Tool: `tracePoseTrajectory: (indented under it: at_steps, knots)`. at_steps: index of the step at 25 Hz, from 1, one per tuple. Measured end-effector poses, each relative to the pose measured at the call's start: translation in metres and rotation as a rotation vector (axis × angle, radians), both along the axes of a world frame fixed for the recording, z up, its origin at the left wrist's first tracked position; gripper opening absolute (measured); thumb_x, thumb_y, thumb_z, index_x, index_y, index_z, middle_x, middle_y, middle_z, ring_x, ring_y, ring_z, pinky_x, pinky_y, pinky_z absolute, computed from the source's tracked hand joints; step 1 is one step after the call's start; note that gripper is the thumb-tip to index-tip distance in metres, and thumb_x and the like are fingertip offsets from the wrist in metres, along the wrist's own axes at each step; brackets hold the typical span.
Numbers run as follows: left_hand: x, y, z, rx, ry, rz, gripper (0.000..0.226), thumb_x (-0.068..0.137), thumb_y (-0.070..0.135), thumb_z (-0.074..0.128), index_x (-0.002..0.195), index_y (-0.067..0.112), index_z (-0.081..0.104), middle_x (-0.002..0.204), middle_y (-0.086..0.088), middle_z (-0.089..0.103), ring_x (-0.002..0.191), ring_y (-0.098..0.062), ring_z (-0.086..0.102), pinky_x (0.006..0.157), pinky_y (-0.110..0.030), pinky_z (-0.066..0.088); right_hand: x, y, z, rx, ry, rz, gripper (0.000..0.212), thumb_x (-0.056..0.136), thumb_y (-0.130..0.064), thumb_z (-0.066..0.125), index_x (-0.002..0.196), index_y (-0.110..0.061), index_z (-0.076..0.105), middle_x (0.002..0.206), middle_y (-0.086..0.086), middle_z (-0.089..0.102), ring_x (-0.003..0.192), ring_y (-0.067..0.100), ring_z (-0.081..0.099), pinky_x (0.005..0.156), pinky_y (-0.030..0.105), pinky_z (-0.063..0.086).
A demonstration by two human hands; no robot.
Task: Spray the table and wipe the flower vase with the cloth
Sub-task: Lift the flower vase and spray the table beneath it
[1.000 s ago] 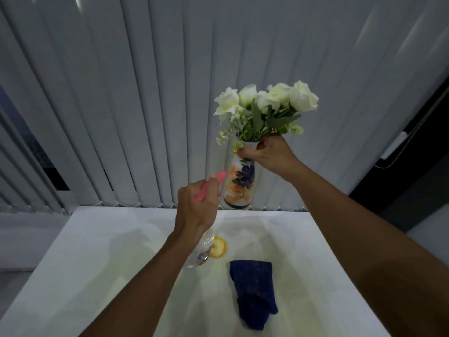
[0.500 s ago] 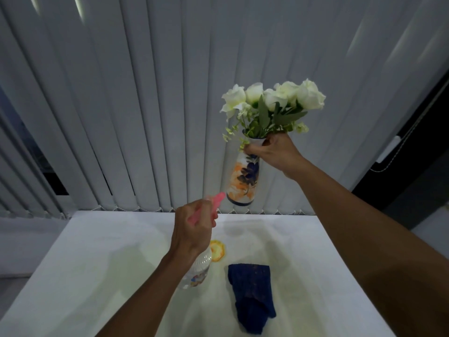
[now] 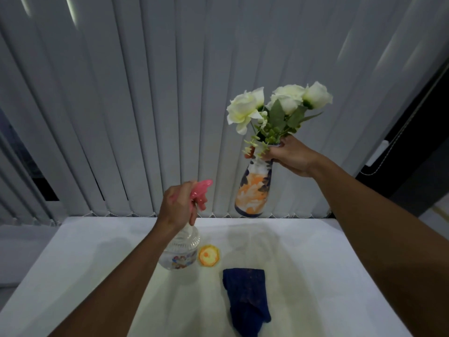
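My right hand (image 3: 290,155) grips the neck of a flower vase (image 3: 254,192), white with orange and dark blue flowers, and holds it in the air above the far edge of the white table (image 3: 73,259). White roses (image 3: 279,103) stand in it. My left hand (image 3: 178,206) holds a clear spray bottle (image 3: 181,251) with a pink trigger head (image 3: 201,193), raised over the table's middle and pointing away from me. A dark blue cloth (image 3: 245,300) lies crumpled on the table in front of me, below the vase.
A small round yellow-orange mat (image 3: 209,255) lies on the table beside the bottle. Grey vertical blinds (image 3: 145,105) hang right behind the table. A dark opening with a cord (image 3: 398,132) is at the right.
My right hand has lifted the vase higher and a little to the right. My left hand with the spray bottle has stayed over the table's middle, its bottle now showing more fully.
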State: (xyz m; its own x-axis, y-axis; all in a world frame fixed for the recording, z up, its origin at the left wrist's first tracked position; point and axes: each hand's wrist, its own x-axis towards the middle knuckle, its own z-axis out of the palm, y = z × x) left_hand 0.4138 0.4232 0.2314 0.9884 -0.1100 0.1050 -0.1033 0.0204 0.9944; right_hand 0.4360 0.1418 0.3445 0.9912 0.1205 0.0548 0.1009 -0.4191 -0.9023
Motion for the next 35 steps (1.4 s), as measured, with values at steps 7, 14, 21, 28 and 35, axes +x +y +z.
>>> tracePoseTrajectory:
  at_steps: [7, 14, 21, 28, 35]
  knots:
    - [0.002, -0.004, -0.005, 0.036, -0.092, -0.093, 0.066, 0.091, 0.05, 0.041, 0.092, -0.006, 0.076, 0.072, -0.019, 0.072, 0.038, -0.029, 0.049, 0.043, -0.03, 0.042, -0.002, -0.001, -0.001, -0.03, -0.004, -0.055, 0.025, 0.085, -0.001, 0.074, 0.105, -0.015, 0.074, 0.108, 0.004, 0.077, 0.103, 0.015, 0.071, 0.096, 0.037, 0.053]
    - [-0.026, -0.019, -0.012, 0.128, -0.045, 0.069, 0.054, 0.103, 0.053, 0.038, 0.076, 0.025, 0.076, 0.067, -0.008, 0.067, 0.044, -0.02, 0.054, 0.052, -0.037, 0.05, 0.003, 0.021, -0.002, -0.135, -0.087, -0.257, 0.028, 0.07, -0.022, 0.087, 0.095, -0.022, 0.075, 0.092, -0.006, 0.077, 0.089, 0.005, 0.071, 0.08, 0.026, 0.057]
    - [-0.071, -0.064, -0.021, 0.413, -0.077, -0.019, 0.06, 0.079, 0.087, 0.027, 0.091, 0.034, 0.05, 0.078, -0.001, 0.07, 0.062, -0.019, 0.072, 0.063, -0.042, 0.061, 0.018, 0.063, -0.014, -0.2, -0.142, -0.493, 0.062, 0.057, -0.045, 0.089, 0.112, -0.021, 0.076, 0.11, -0.006, 0.076, 0.105, 0.01, 0.068, 0.089, 0.027, 0.058]
    - [-0.085, -0.095, -0.034, 0.4, -0.042, 0.09, 0.058, 0.08, 0.078, 0.033, 0.103, 0.027, 0.049, 0.077, 0.006, 0.066, 0.063, -0.012, 0.066, 0.063, -0.022, 0.058, 0.02, 0.089, -0.025, -0.216, -0.091, -0.514, 0.061, 0.057, -0.046, 0.086, 0.111, -0.021, 0.074, 0.112, -0.002, 0.075, 0.107, 0.016, 0.068, 0.091, 0.035, 0.059]
    - [-0.086, -0.094, -0.037, 0.462, -0.142, 0.135, 0.072, 0.083, 0.081, 0.025, 0.11, 0.023, 0.058, 0.086, 0.005, 0.073, 0.073, -0.015, 0.071, 0.076, -0.03, 0.063, 0.022, 0.088, -0.029, -0.233, -0.064, -0.514, 0.061, 0.059, -0.047, 0.085, 0.112, -0.021, 0.074, 0.111, -0.002, 0.075, 0.105, 0.016, 0.069, 0.09, 0.035, 0.06]
